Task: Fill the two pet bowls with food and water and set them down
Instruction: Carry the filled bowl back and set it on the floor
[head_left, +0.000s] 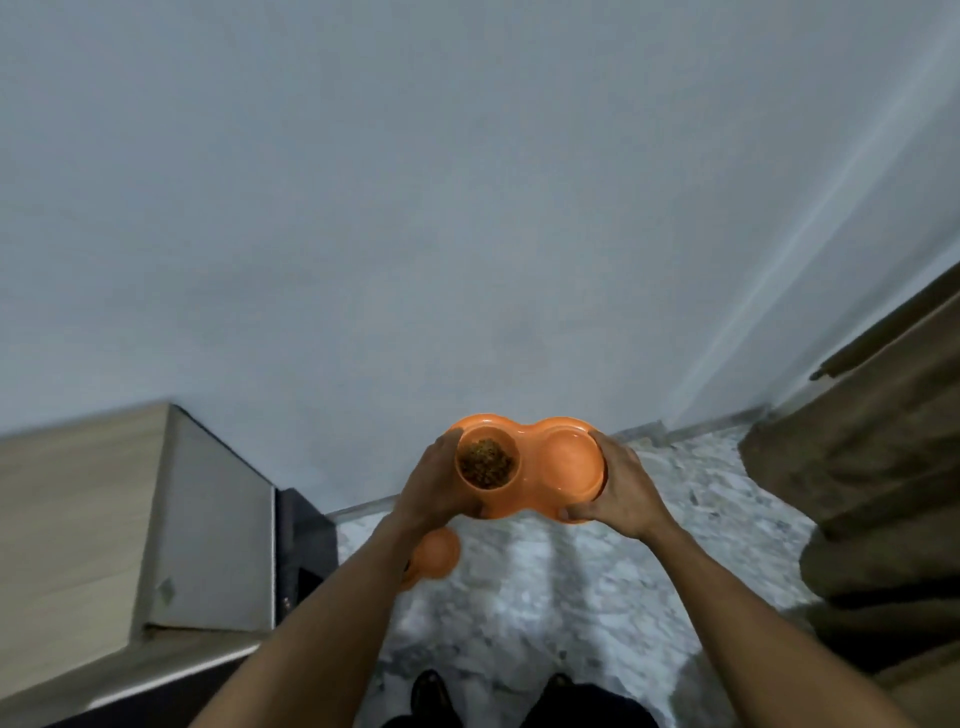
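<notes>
An orange double pet bowl (532, 499) is held in the air in front of me, above the marble floor. Its left cup (487, 457) holds brown dry food. The right cup (569, 457) looks glossy; I cannot tell whether water is in it. My left hand (436, 491) grips the bowl's left end, fingers curled under it. My right hand (618, 491) grips the right end, thumb on the near edge. A second orange piece (439, 553) shows on the floor below my left forearm, partly hidden.
A wooden cabinet (104, 519) with a grey side stands at the left. A brown curtain (872, 493) hangs at the right. A pale wall (467, 208) is straight ahead, with grey-white marble floor (545, 597) between. My feet (431, 696) show at the bottom.
</notes>
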